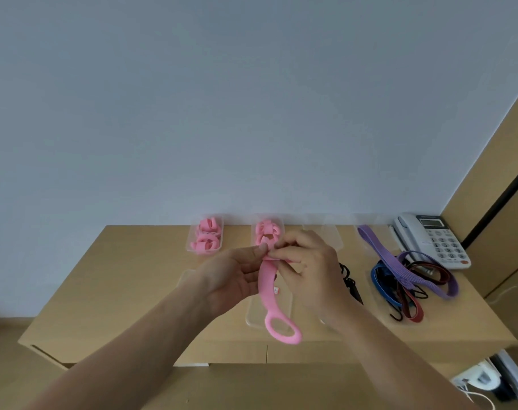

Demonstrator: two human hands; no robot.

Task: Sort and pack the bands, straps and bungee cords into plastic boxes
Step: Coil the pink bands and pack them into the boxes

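A long pink strap [267, 287] with a loop at its lower end hangs over the wooden table [127, 279]. My left hand [231, 276] and my right hand [308, 264] both pinch its top end, fingers close together. Behind them stand two clear plastic boxes: the left box [189, 242] and the middle box [253, 232] each hold rolled pink straps. A clear lid or tray [251, 318] lies under the hanging strap. At the right, a pile of bungee cords [399, 279] in purple, blue, red and black lies on the table.
A white desk telephone [435, 238] stands at the table's back right corner. More clear boxes [333, 235] stand at the back, hard to make out. Black cords [351, 281] lie right of my right hand. A wooden cabinet [494, 184] rises at the far right.
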